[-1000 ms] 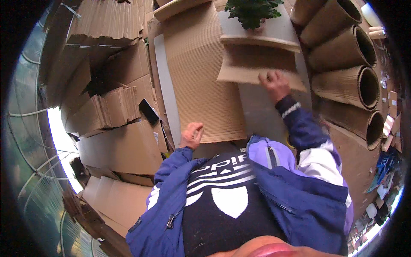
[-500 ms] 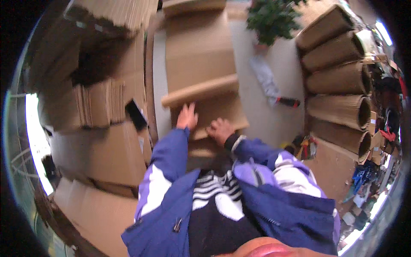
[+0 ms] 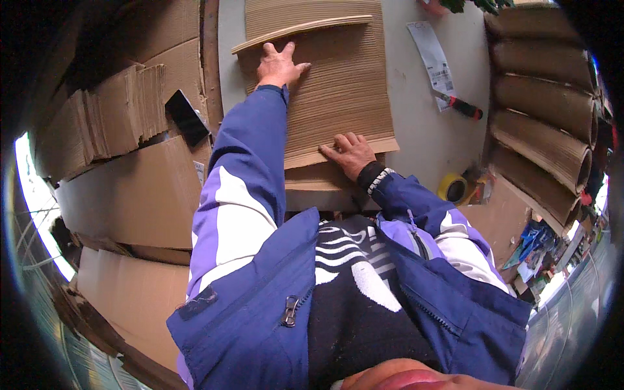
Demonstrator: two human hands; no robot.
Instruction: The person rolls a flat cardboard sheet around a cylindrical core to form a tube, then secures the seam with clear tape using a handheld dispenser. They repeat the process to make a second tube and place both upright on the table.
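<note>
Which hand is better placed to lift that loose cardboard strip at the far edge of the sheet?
Left. The left hand rests just below the cardboard strip, while the right hand presses the corrugated sheet's near edge.

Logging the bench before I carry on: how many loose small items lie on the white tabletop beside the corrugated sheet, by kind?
White printed paper slip: 1
Red-and-black handled tool: 1
Yellow tape roll: 1
Black flat phone, off to the left by the folded cardboard: 1
Total: 4
</note>
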